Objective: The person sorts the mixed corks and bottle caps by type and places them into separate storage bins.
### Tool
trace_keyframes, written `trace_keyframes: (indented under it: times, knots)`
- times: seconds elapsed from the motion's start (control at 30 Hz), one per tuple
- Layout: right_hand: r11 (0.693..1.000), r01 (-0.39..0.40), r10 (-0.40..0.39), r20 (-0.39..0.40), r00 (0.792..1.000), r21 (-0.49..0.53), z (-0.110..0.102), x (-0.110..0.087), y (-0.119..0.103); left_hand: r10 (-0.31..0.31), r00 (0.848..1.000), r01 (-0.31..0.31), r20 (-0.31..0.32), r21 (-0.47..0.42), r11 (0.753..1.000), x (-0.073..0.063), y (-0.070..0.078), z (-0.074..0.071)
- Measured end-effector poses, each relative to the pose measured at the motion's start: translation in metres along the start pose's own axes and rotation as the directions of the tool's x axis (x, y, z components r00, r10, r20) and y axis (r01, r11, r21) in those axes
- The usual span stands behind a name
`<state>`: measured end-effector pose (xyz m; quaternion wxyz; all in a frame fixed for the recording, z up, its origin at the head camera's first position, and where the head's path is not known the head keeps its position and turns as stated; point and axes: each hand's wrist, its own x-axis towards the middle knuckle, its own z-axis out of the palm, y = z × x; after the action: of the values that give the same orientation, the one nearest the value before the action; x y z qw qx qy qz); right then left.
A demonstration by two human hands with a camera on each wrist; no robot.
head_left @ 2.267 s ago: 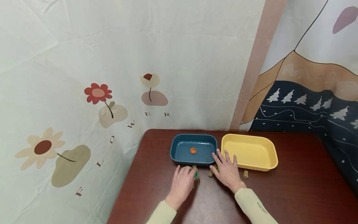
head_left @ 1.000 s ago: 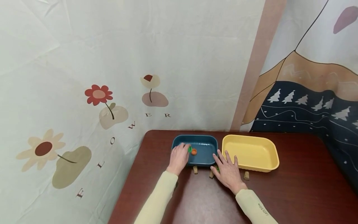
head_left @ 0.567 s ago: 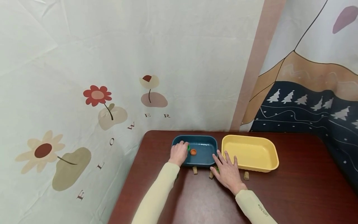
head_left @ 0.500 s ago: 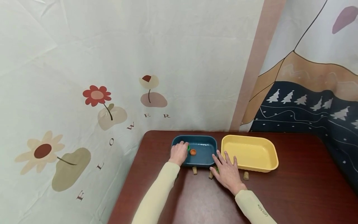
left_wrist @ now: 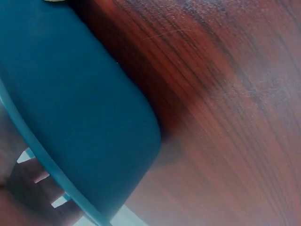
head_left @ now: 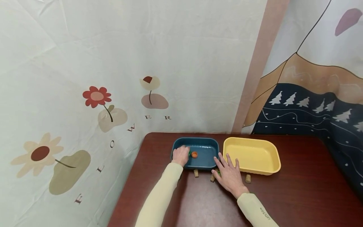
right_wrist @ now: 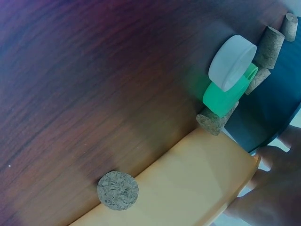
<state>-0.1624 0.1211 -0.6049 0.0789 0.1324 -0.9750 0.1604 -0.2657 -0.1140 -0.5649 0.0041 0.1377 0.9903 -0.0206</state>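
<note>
My left hand [head_left: 180,156] is inside the left part of the blue tray [head_left: 205,158], fingers curled down at a green bottle cap [head_left: 189,153], mostly hidden by the hand. An orange bottle cap [head_left: 194,154] lies in the tray just to the right of it. In the left wrist view the tray wall [left_wrist: 89,113] covers most of my fingers. My right hand [head_left: 229,176] has its fingers spread, tips over the facing ends of the blue and yellow trays. Beneath it, the right wrist view shows a white cap [right_wrist: 232,62], a green cap [right_wrist: 225,96] and several corks, none gripped.
The yellow tray [head_left: 253,156] stands right of the blue one. On the table before the trays lie a cork [head_left: 196,173] on the left, another cork [head_left: 212,178] beside my right thumb, and a cork [head_left: 248,178] by the yellow tray. A fabric wall hanging [head_left: 198,63] rises behind.
My left hand has carried the green cap from the table in front into the blue tray and lowered it left of the orange cap. My right hand has stayed in place.
</note>
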Motion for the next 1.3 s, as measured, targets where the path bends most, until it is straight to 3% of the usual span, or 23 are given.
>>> trace_keyframes:
  times: [0.27,0.37,0.47,0.57,0.63,0.73,0.83,0.97,1.13,1.3]
  knots:
    - [1.000,0.004,-0.004,-0.007,1.000,0.010,0.000,-0.001,-0.001,0.008,1.000,-0.008,0.014,-0.023,1.000,-0.004,-0.006,0.002]
    - [1.000,0.000,0.000,0.001,1.000,0.017,0.000,-0.002,-0.001,0.045,0.997,-0.048,-0.060,-0.043,0.998,-0.011,-0.009,-0.001]
    - [1.000,-0.004,0.004,0.005,1.000,0.021,0.000,-0.003,0.000,0.078,0.982,-0.093,-0.174,-0.081,0.992,-0.022,-0.013,-0.005]
    - [1.000,-0.012,0.012,-0.001,1.000,0.014,-0.001,-0.004,0.002,0.071,0.965,-0.109,-0.251,-0.140,0.984,-0.033,-0.018,-0.006]
    - [1.000,-0.018,0.018,-0.004,1.000,0.014,-0.001,-0.005,0.004,0.045,0.963,-0.097,-0.267,-0.184,0.978,-0.040,-0.023,-0.006]
    - [1.000,-0.024,0.024,-0.001,1.000,0.015,-0.002,-0.005,0.006,-0.027,0.974,-0.039,-0.227,-0.282,0.959,-0.049,-0.029,-0.003]
    - [0.999,-0.032,0.032,0.002,0.999,0.021,-0.003,-0.004,0.007,-0.109,0.985,0.049,-0.134,-0.390,0.919,-0.055,-0.035,0.003]
    - [0.998,-0.046,0.046,0.019,0.999,0.034,-0.005,-0.002,0.009,-0.167,0.986,0.139,-0.018,-0.476,0.869,-0.059,-0.041,0.013]
    - [0.985,-0.065,0.064,0.013,0.998,0.157,-0.012,-0.001,0.010,-0.183,0.982,0.185,0.054,-0.497,0.848,-0.064,-0.047,0.024]
    - [0.938,-0.067,0.093,-0.059,0.994,0.339,-0.029,-0.003,0.014,-0.207,0.975,0.218,0.078,-0.500,0.838,-0.068,-0.052,0.031]
